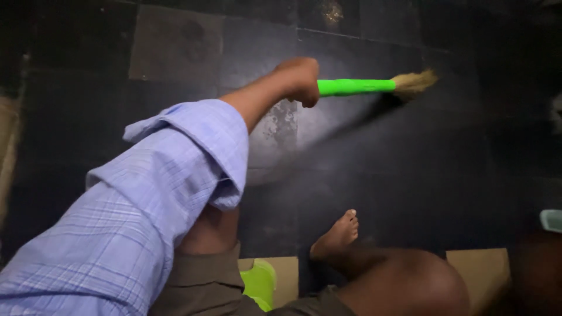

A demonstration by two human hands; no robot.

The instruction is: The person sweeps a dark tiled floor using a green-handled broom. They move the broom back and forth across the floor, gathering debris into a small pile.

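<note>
Hand with the broom: a hand (300, 79) is closed tight around the green handle of a broom (374, 86). From this view it is hard to tell if it is the left hand or the right hand.
Other hand: it does not show in the picture.
Arm: it reaches far out across the middle of the picture. It has a light blue checked sleeve (158, 199), rolled up near the elbow.
Broom: the bright green handle sticks out to the right of the fist. The brown straw tip (414, 82) is at the far end, low by the dark floor (410, 175).
Floor: it is made of big dark tiles. There is a pale worn patch (280, 126) just under the hand.
Foot: a bare foot (336, 234) rests on the floor, near the bottom. A bare knee is beside it.
Green thing: something bright green (259, 284) sits at the bottom edge, on a tan tile (288, 275).
</note>
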